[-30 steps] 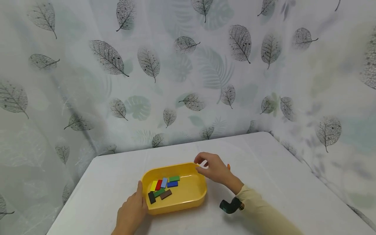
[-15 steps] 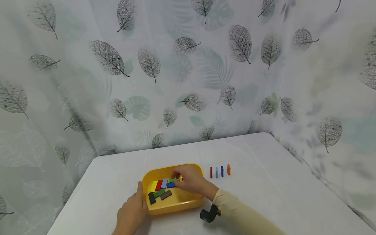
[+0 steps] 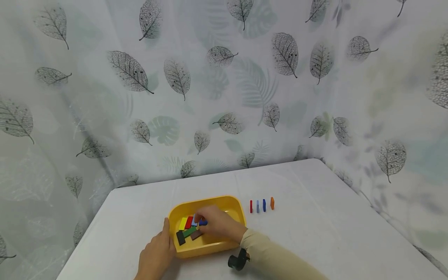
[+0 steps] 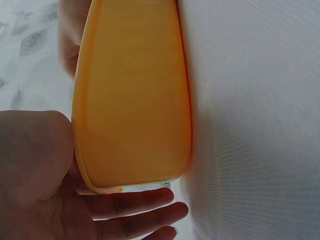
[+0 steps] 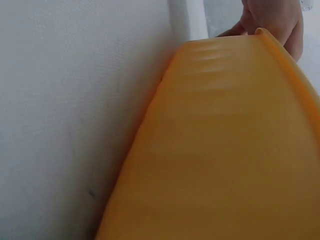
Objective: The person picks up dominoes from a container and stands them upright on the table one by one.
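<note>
While leafy sheeting (image 3: 224, 97) backs the table (image 3: 308, 225), left fingers (image 4: 145, 218) extend, right fingers' (image 3: 200, 215) grasp unclear.

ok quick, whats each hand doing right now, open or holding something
Left hand: open, against the tray.
Right hand: over the blocks in the tray; can't tell whether it's pinching one.

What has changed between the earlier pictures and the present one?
The right hand moved left and nearer the person, from the yellow tray's far right corner to the dark blue block inside. Whether it grips anything is unclear. The left hand stayed against the left end; the tray stayed put.
</note>
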`<state>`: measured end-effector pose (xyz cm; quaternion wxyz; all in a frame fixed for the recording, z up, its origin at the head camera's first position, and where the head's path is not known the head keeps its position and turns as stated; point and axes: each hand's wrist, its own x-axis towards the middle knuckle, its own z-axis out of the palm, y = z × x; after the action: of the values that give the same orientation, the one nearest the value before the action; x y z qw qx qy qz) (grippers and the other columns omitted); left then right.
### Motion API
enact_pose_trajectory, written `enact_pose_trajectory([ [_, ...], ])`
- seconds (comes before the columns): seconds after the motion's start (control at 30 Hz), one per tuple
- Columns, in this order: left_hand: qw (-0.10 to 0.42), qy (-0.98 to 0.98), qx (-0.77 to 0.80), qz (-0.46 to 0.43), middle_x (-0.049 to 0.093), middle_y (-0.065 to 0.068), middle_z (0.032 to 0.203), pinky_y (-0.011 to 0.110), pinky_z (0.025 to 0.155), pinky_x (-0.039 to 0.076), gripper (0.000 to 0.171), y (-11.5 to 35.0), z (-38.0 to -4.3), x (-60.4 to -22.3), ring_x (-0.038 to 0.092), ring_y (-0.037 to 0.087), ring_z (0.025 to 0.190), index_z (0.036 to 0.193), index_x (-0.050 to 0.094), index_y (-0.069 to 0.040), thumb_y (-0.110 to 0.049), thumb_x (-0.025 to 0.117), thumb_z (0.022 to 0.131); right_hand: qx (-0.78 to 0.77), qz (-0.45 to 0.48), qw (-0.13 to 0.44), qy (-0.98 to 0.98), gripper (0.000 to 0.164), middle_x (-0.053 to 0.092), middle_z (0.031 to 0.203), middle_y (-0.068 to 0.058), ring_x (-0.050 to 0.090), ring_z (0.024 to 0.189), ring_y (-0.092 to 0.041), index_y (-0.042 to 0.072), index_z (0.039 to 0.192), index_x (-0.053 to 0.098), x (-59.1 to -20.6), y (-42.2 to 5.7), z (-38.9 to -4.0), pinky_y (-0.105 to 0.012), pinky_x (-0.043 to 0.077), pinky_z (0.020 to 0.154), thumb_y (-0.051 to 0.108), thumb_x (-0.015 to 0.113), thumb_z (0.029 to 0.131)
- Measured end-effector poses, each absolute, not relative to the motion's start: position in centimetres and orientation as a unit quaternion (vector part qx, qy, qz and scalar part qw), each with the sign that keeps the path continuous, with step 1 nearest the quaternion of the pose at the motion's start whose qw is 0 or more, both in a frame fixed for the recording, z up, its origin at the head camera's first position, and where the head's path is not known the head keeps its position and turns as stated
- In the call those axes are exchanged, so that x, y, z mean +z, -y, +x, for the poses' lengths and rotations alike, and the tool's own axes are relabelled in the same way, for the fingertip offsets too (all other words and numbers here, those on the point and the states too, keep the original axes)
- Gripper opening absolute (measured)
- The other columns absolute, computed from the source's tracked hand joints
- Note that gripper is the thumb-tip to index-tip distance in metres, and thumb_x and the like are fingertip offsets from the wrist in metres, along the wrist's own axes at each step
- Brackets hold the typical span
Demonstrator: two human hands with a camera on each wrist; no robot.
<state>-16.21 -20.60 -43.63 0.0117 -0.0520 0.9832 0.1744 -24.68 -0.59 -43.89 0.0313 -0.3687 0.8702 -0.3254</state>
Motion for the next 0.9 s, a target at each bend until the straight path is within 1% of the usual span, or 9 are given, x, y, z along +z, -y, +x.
enact_pose_trajectory([
  [0.3, 0.016, -0.984, 0.173, -0.047, 0.067, 0.026, 0.116, 0.046, 0.061, 0.054, 0.063, 20.7, -16.1, -43.7, 0.053, 0.024, 0.064, 0.158, 0.027, 0.01, -0.016, 0.048, 0.104, -0.265, -0.355, 0.046, -0.895, 0.018, 0.065, 0.086, 0.013, 0.056, 0.078, -0.005, 0.015, 0.096, 0.075, -44.7, 1.2, -25.0, -0.02, 0.051, 0.079, 0.002, 0.08, 0.085],
  [0.43, 0.018, -0.983, 0.176, -0.05, 0.067, 0.026, 0.118, 0.046, 0.062, 0.054, 0.063, 20.6, -16.2, -43.5, 0.053, 0.023, 0.065, 0.158, 0.028, 0.01, -0.015, 0.048, 0.104, -0.227, -0.353, 0.054, -0.906, 0.017, 0.065, 0.085, 0.013, 0.056, 0.077, -0.005, 0.014, 0.098, 0.078, -44.9, 1.5, -25.1, -0.021, 0.051, 0.077, 0.003, 0.08, 0.085],
  [0.57, 0.016, -0.983, 0.178, -0.049, 0.067, 0.026, 0.118, 0.045, 0.062, 0.055, 0.063, 20.5, -16.1, -43.4, 0.053, 0.023, 0.064, 0.158, 0.028, 0.01, -0.014, 0.049, 0.104, -0.201, -0.351, 0.069, -0.912, 0.014, 0.064, 0.082, 0.012, 0.055, 0.075, -0.006, 0.014, 0.098, 0.079, -44.8, 1.8, -25.0, -0.021, 0.05, 0.072, 0.01, 0.083, 0.086],
  [0.7, 0.008, -0.984, 0.175, -0.041, 0.067, 0.026, 0.116, 0.045, 0.06, 0.054, 0.063, 20.6, -16.0, -43.4, 0.053, 0.023, 0.064, 0.157, 0.028, 0.011, -0.014, 0.049, 0.104, -0.183, -0.373, 0.065, -0.907, 0.012, 0.06, 0.08, 0.012, 0.052, 0.073, -0.007, 0.015, 0.095, 0.079, -44.4, 2.0, -24.7, -0.02, 0.048, 0.069, 0.016, 0.086, 0.086],
  [0.8, 0.003, -0.984, 0.174, -0.036, 0.067, 0.026, 0.115, 0.047, 0.06, 0.054, 0.062, 20.7, -16.0, -43.5, 0.054, 0.023, 0.064, 0.157, 0.028, 0.012, -0.013, 0.049, 0.104, -0.169, -0.4, 0.055, -0.899, 0.012, 0.057, 0.079, 0.012, 0.051, 0.073, -0.006, 0.016, 0.092, 0.076, -44.2, 2.0, -24.5, -0.019, 0.046, 0.069, 0.016, 0.087, 0.086],
  [0.9, 0.002, -0.984, 0.173, -0.036, 0.067, 0.026, 0.115, 0.049, 0.061, 0.055, 0.062, 20.8, -16.0, -43.6, 0.054, 0.024, 0.065, 0.157, 0.028, 0.012, -0.013, 0.048, 0.103, -0.161, -0.423, 0.048, -0.89, 0.013, 0.056, 0.078, 0.012, 0.05, 0.073, -0.006, 0.017, 0.093, 0.075, -44.2, 1.9, -24.5, -0.018, 0.045, 0.068, 0.016, 0.086, 0.086],
])
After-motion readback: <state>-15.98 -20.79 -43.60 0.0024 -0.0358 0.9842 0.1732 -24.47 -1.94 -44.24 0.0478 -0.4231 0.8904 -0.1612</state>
